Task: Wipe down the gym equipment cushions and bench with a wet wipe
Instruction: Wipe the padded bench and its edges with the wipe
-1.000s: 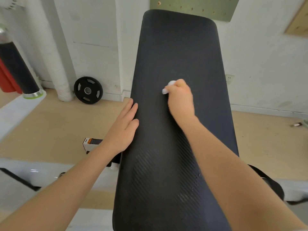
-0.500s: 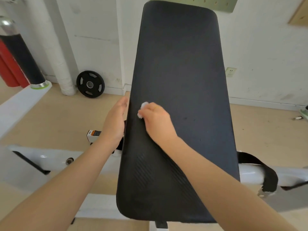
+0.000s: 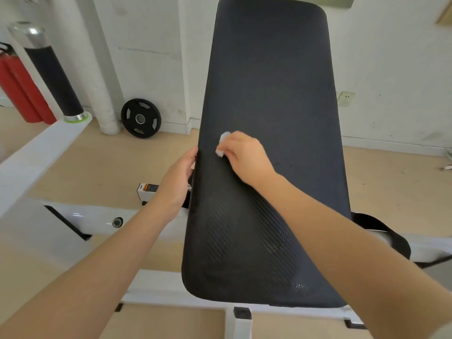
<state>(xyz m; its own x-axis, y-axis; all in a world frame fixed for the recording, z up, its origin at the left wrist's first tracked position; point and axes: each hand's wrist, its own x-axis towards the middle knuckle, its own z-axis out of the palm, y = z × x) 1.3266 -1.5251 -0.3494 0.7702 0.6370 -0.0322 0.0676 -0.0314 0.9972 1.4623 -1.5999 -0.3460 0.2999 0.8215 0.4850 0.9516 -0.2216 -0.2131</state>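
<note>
A long black padded bench cushion [image 3: 274, 94] runs up the middle of the head view, mounted on a white metal frame [image 3: 93, 218]. My right hand [image 3: 244, 159] is closed on a small white wet wipe [image 3: 222, 145], pressing it against the left half of the cushion. Only the wipe's crumpled edge shows past my fingers. My left hand [image 3: 175, 184] grips the cushion's left edge just below, with its fingers wrapped out of sight behind the pad. The lower cushion has a ribbed pattern with damp specks near the front right corner.
A black weight plate [image 3: 141, 118] leans on the white wall at left, beside a white wrapped pipe [image 3: 104, 94]. A black foam roller pad [image 3: 52, 74] and red fire extinguishers [image 3: 19, 94] stand far left. A black strap [image 3: 381, 231] hangs at the right. The floor is wood.
My right hand swept the wipe from the cushion's middle down to its left side and has since held there. My left hand shifted from lying flat on the pad to gripping its left edge.
</note>
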